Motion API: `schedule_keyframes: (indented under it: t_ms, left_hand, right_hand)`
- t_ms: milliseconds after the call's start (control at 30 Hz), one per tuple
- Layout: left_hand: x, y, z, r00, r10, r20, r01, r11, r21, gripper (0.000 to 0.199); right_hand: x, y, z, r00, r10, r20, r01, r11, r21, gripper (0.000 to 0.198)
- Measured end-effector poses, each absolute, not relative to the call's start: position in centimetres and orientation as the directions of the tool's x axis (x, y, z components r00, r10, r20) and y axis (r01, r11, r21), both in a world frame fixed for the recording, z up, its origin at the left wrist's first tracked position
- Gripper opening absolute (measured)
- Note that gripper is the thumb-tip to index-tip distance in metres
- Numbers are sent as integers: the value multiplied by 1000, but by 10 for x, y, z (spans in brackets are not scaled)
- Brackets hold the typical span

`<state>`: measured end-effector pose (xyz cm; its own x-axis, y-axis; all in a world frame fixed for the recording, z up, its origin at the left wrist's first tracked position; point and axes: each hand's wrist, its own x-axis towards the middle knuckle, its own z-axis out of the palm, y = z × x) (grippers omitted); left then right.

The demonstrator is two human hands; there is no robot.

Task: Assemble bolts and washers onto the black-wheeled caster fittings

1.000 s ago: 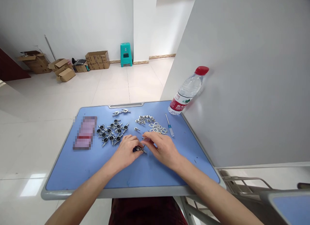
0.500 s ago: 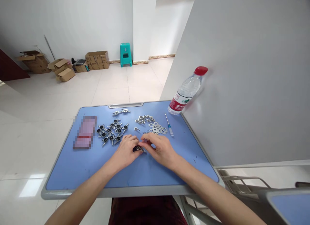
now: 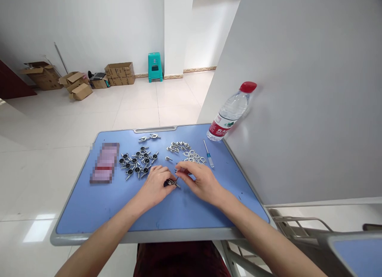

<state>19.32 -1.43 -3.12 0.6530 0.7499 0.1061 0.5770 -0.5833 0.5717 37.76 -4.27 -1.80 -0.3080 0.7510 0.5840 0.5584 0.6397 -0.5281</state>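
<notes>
My left hand (image 3: pixel 156 185) is closed on a small metal connector part (image 3: pixel 171 182) with a dark section, held just above or on the blue tabletop. Close beside it, my right hand (image 3: pixel 201 182) has thumb and index finger nearly together at the part's right side; whatever is between them is too small to make out. To the left lie several metal connector pieces with round black faces (image 3: pixel 137 170). Beyond my right hand are flat silver plates (image 3: pixel 193 157), partly hidden, and a heap of small metal clips (image 3: pixel 178 146). A single clip (image 3: pixel 168 158) lies apart.
A screwdriver (image 3: pixel 209 154) with a clear blue handle lies right of the plates. A water bottle (image 3: pixel 228 116) stands at the far right corner by the grey panel (image 3: pixel 313 110). Two metal pieces (image 3: pixel 149 137) sit near the back edge, and a blurred pink object (image 3: pixel 105 163) at left.
My right hand has drawn slightly to the right, away from my left fingers, showing more of the held part. My left hand stays in place.
</notes>
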Motion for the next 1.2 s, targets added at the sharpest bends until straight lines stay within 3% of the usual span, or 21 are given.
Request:
schedule_keyframes:
  t_ms: [300,533,733,967,1200]
  left_hand:
    - [194,-16,-32,640,758,126,605,-598,526,7]
    - [195,-16,-30,648,755,101,613,-596,518,4]
    - [196,-17,-27,656,744,123,589,-607,534,8]
    - [195,-17,-27,653,748,121,603,-610,515,7]
    - [195,-17,-27,662,738,128,588,-618,523,8]
  right_hand:
    - [375,-43,-21,-304,757,578,660,605,-446,15]
    - [382,-43,-12,-451,766,458,578,641,-505,39]
    - [374,-38,-21,-367,739,565,634,643,-429,20]
    - [379,-41,-6,-451,760,467,508,649,-566,32]
    - [375,-32,-24,-290,774,563,578,610,-541,12]
